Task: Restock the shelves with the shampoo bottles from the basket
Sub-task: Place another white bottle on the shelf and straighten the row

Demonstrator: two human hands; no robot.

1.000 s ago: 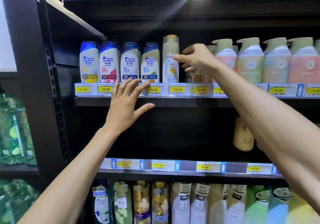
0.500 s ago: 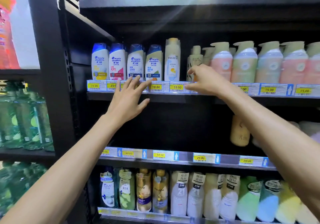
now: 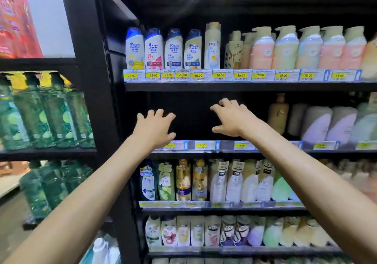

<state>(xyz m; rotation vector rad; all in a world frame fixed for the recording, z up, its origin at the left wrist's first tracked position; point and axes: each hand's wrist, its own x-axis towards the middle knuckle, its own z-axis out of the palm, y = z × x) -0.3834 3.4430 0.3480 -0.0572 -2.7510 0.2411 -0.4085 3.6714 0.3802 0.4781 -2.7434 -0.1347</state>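
Both hands are empty right now. The left hand (image 3: 155, 127) has its fingers spread wide and a little bent; the right hand (image 3: 232, 119) is palm-down with loosely hooked fingers, gripping nothing. They're apart from each other, not touching any bottle.

Using the tall Pantene bottle (image 3: 212, 45) on the top shelf (image 3: 204, 86) as the reference: both hands hover well below it, in front of the dark stretch of the second shelf (image 3: 226, 151), left hand down-left of it, right hand down and slightly right.

The shampoo bottles are all on shelves. Four Head & Shoulders bottles (image 3: 154, 49) stand upright in a row just left of the Pantene, and a Lux bottle (image 3: 233, 51) sits just right of it, with a line of pastel pump bottles (image 3: 285, 49) further right. Yellow price tags (image 3: 220, 75) run right under it. A beige bottle (image 3: 278, 113) stands below and to the right, set back on the second shelf. Far below are two more packed rows (image 3: 201, 180), kinda blurry. Way off to the left, green pump bottles (image 3: 51, 111) fill the neighbouring rack.
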